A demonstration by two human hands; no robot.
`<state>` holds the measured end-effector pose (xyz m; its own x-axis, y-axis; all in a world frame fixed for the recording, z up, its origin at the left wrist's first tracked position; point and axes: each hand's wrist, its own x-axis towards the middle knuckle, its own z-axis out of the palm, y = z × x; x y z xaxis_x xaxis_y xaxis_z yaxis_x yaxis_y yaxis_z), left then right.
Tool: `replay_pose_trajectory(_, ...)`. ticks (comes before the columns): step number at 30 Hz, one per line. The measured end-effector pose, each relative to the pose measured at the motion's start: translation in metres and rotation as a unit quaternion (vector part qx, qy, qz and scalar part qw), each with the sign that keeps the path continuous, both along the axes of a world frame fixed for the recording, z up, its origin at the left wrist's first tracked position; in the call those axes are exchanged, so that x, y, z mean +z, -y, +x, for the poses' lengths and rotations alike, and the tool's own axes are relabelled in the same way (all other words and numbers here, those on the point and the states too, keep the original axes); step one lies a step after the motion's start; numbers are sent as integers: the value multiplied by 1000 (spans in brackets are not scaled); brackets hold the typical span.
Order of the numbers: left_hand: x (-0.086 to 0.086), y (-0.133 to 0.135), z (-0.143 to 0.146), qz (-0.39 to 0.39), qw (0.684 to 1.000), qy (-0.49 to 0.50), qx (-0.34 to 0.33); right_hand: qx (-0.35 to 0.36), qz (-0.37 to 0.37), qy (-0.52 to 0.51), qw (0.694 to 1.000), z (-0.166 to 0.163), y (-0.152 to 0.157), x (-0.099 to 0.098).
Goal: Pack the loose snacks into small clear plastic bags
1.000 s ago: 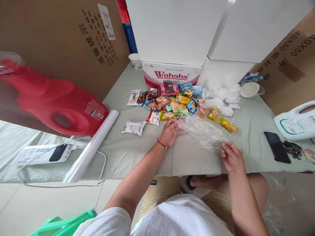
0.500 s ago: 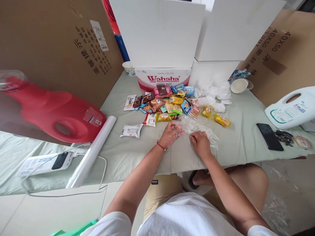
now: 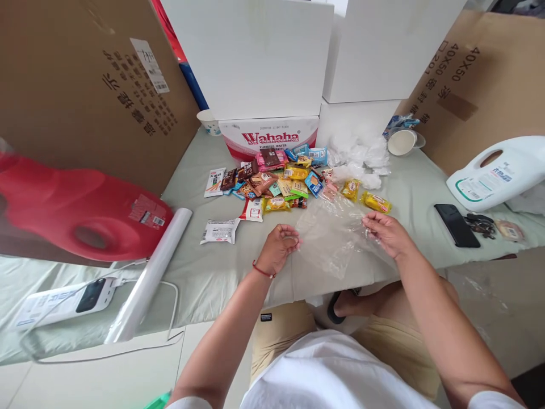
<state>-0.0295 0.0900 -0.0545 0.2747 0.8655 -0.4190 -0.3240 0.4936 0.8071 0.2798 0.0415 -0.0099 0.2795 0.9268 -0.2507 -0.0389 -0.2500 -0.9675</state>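
Note:
A clear plastic bag (image 3: 330, 236) is spread out between my two hands above the table's front part. My left hand (image 3: 279, 247), with a red string bracelet at the wrist, pinches the bag's left edge. My right hand (image 3: 385, 232) grips its opposite edge between thumb and fingers. Just beyond the bag lies a pile of wrapped snacks (image 3: 259, 183) in brown, blue, yellow and green packaging. Two yellow-wrapped snacks, one of them a yellow packet (image 3: 376, 201), rest behind my right hand. A white snack packet (image 3: 219, 231) lies apart, left of my left hand.
Crumpled clear bags (image 3: 360, 162) sit behind the snacks, before a Wahaha carton (image 3: 268, 136). On the left are a red jug (image 3: 85, 213), a plastic roll (image 3: 149, 275) and a power bank (image 3: 63, 304). A white jug (image 3: 496, 173), phone (image 3: 457, 225) and keys (image 3: 480, 225) lie right.
My hands have moved apart, the right one farther to the right, and the clear bag is now stretched open between them instead of lying crumpled on the table. The view has shifted slightly.

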Motion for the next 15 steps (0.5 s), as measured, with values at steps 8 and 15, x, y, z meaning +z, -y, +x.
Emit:
replay_pose_trajectory(8,12,69,-53,-57,995,-49,64,205,-99,92,969,4,-75,0)
replay_pose_trajectory(15,35,63,-84,-38,990,-91,103,320,-94,25,942,-18,-88,24)
